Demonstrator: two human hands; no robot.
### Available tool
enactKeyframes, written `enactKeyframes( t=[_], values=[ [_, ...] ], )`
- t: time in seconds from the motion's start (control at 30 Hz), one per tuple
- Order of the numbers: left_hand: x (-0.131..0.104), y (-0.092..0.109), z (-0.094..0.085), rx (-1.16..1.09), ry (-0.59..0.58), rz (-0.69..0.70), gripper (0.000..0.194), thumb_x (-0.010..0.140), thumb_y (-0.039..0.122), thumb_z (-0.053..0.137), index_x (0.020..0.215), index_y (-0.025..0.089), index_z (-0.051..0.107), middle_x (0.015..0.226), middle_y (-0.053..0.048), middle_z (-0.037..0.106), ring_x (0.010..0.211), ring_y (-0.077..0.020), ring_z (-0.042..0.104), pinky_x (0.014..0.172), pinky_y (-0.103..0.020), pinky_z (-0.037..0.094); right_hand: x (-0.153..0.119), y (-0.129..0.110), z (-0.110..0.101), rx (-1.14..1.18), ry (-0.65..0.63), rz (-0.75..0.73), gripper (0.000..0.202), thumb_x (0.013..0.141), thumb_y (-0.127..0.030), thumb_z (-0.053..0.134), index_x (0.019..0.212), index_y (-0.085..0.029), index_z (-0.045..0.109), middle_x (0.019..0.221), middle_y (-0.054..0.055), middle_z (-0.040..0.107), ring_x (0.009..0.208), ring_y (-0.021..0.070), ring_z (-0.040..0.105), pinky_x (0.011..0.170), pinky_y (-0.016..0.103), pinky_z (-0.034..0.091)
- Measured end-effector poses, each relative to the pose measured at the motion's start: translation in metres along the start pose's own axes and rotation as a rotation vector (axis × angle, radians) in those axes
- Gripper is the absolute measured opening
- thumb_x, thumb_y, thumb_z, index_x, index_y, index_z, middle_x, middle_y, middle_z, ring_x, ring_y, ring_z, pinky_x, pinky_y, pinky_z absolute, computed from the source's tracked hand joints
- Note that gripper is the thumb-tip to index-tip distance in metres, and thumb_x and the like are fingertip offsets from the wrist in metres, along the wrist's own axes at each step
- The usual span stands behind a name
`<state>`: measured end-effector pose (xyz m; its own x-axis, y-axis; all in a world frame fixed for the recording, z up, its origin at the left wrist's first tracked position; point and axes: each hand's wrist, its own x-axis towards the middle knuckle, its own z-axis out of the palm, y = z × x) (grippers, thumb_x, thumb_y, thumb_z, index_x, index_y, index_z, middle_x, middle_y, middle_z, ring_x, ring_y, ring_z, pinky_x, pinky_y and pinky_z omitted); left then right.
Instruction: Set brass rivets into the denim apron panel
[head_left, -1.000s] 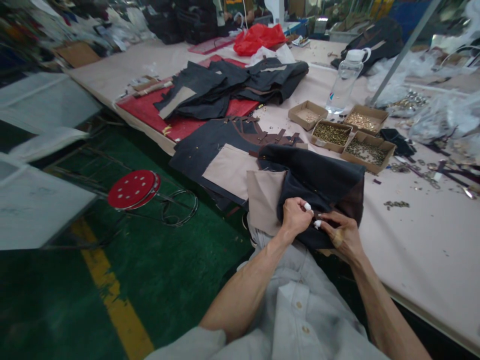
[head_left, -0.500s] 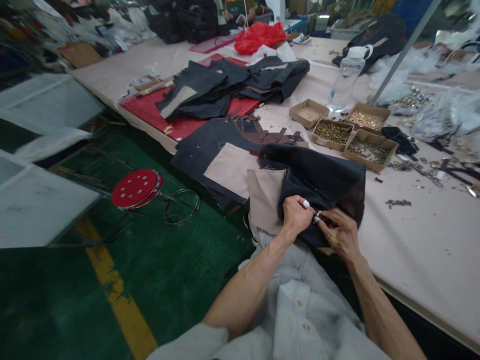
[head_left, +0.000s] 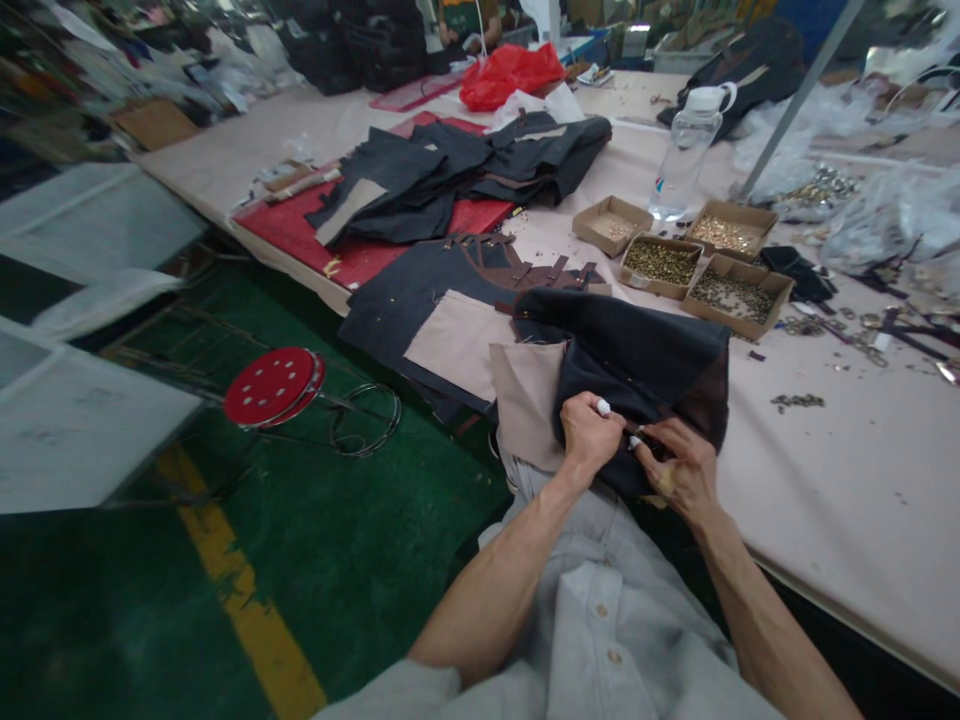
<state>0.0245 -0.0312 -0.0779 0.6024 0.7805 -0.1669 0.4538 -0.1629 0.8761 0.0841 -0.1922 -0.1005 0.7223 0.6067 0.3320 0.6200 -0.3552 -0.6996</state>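
Note:
Dark fabric (head_left: 622, 340) with a beige panel (head_left: 529, 395) hangs over the table's front edge against my body. My left hand (head_left: 591, 432) is closed on the dark fabric, a white wrap around one fingertip. Close to its right, my right hand (head_left: 682, 462) pinches the same fabric with thumb and fingers; a white wrap covers a fingertip here too. Any small part between the fingertips is too small to make out. More dark pieces with brown straps (head_left: 525, 265) lie flat just beyond.
Small cardboard boxes of metal fittings (head_left: 664, 262) stand behind the fabric, beside a clear water bottle (head_left: 679, 160). Loose fittings (head_left: 799, 401) lie at right. A stack of dark fabric (head_left: 450, 165) rests on a red board. A red stool (head_left: 271, 388) stands at left. Another person (head_left: 469, 25) is at the far side.
The view has shifted slightly. Both hands stay at the same spot on the fabric, with only small finger movements.

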Motion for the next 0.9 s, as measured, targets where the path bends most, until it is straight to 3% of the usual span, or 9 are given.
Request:
enactKeyframes(
  t=[0.17, 0.4, 0.53, 0.77, 0.9],
  values=[
    [-0.001, 0.003, -0.004, 0.07, -0.006, 0.027, 0.01, 0.066, 0.018, 0.067, 0.074, 0.016, 0.063, 0.072, -0.001, 0.067, 0.065, -0.0121, 0.059, 0.063, -0.023, 0.046, 0.0, -0.002, 0.0, -0.107, -0.022, -0.005, 0.022, 0.089, -0.038, 0.064, 0.097, -0.022, 0.076, 0.093, 0.006, 0.071, 0.072, 0.0183, 0.065, 0.065, 0.03, 0.049],
    [-0.001, 0.014, -0.022, 0.342, -0.212, 0.141, 0.011, 0.064, 0.011, 0.064, 0.073, 0.018, 0.065, 0.075, -0.004, 0.07, 0.071, -0.017, 0.065, 0.069, -0.026, 0.049, 0.009, 0.0, -0.002, -0.112, -0.103, 0.07, 0.023, 0.09, -0.041, 0.061, 0.092, -0.026, 0.078, 0.091, 0.004, 0.071, 0.08, 0.0203, 0.066, 0.072, 0.031, 0.048],
    [-0.005, 0.017, -0.022, 0.424, -0.193, 0.145, 0.012, 0.067, 0.011, 0.063, 0.076, 0.018, 0.065, 0.079, -0.005, 0.072, 0.074, -0.0182, 0.067, 0.071, -0.026, 0.05, 0.013, 0.003, -0.004, -0.084, -0.121, 0.12, 0.021, 0.088, -0.043, 0.063, 0.091, -0.028, 0.078, 0.097, 0.004, 0.073, 0.09, 0.0233, 0.067, 0.075, 0.032, 0.047],
    [0.001, 0.02, -0.013, 0.375, -0.164, 0.162, 0.007, 0.071, 0.017, 0.063, 0.078, 0.019, 0.064, 0.074, -0.002, 0.071, 0.066, -0.0139, 0.065, 0.066, -0.023, 0.048, 0.017, 0.002, -0.005, -0.03, -0.131, 0.274, 0.026, 0.085, -0.046, 0.064, 0.088, -0.024, 0.078, 0.09, 0.003, 0.073, 0.065, 0.0167, 0.061, 0.06, 0.029, 0.041],
    [0.01, 0.023, -0.013, 0.454, -0.231, 0.168, 0.009, 0.068, 0.015, 0.064, 0.076, 0.018, 0.068, 0.079, -0.005, 0.073, 0.073, -0.0166, 0.067, 0.069, -0.024, 0.049, 0.024, 0.003, -0.004, -0.03, -0.183, 0.377, 0.021, 0.08, -0.042, 0.066, 0.08, -0.024, 0.077, 0.08, 0.002, 0.072, 0.065, 0.0174, 0.062, 0.059, 0.028, 0.038]
  ],
)
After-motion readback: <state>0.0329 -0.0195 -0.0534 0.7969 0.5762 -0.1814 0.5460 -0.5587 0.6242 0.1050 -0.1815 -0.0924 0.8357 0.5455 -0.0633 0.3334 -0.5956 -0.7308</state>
